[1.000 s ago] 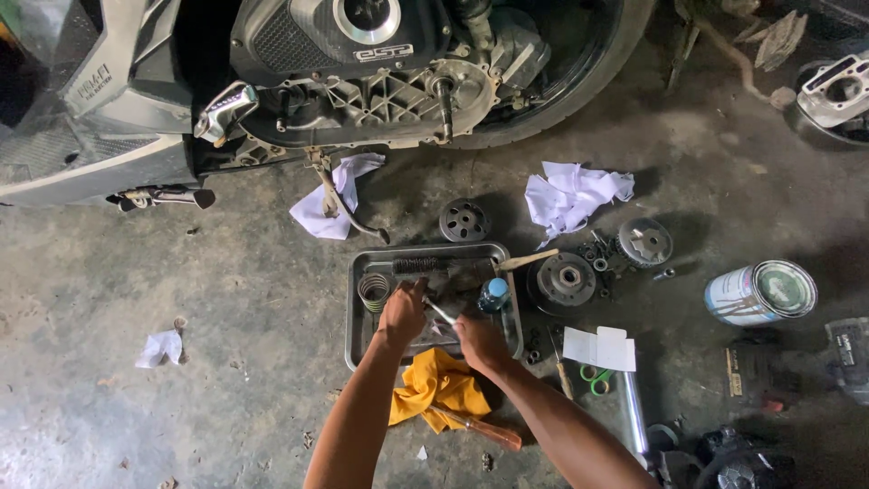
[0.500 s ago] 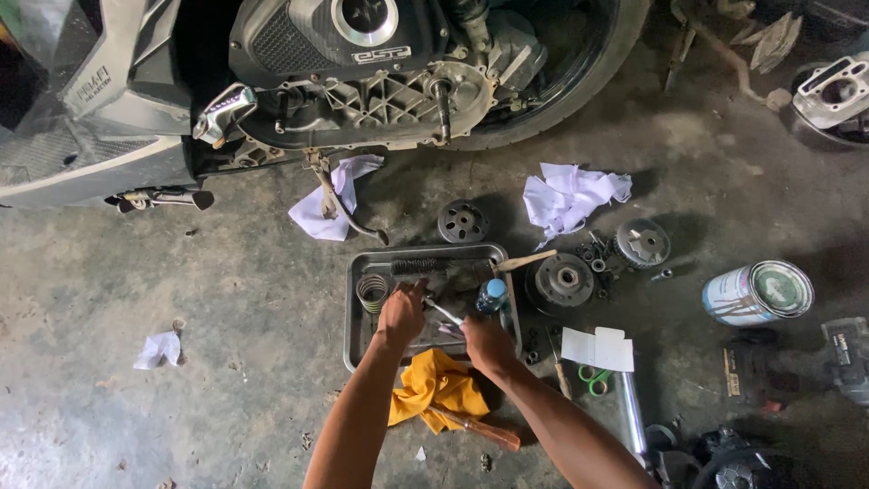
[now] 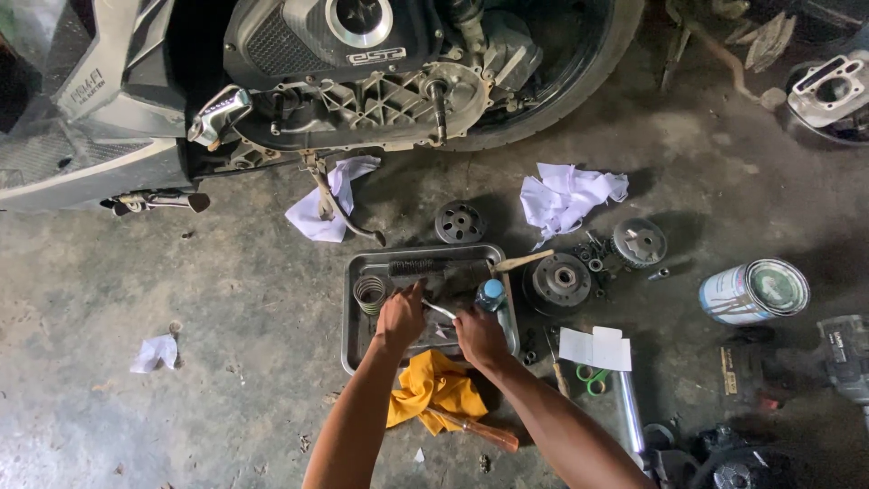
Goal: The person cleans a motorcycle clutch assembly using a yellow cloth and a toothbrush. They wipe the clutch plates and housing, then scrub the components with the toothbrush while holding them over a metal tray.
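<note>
A grey metal tray (image 3: 348, 312) lies on the concrete floor below the opened scooter engine (image 3: 362, 100). Both my hands work inside it. My left hand (image 3: 401, 319) and my right hand (image 3: 481, 337) are closed on a small dark part, and a thin metal piece (image 3: 438, 310) shows between them. In the tray lie a coil spring (image 3: 369, 292), a black brush (image 3: 425, 268) and a small bottle with a blue cap (image 3: 491, 293). What exactly each hand grips is hidden by the fingers.
A yellow rag (image 3: 433, 391) and a wooden-handled screwdriver (image 3: 475, 430) lie by my forearms. Round clutch and pulley parts (image 3: 559, 281) (image 3: 639, 241) (image 3: 458, 221), white rags (image 3: 570, 195) (image 3: 330, 204), a tin can on its side (image 3: 753, 292) and a power tool (image 3: 846, 358) lie around.
My hands have shifted very slightly within the tray. Nothing else has moved.
</note>
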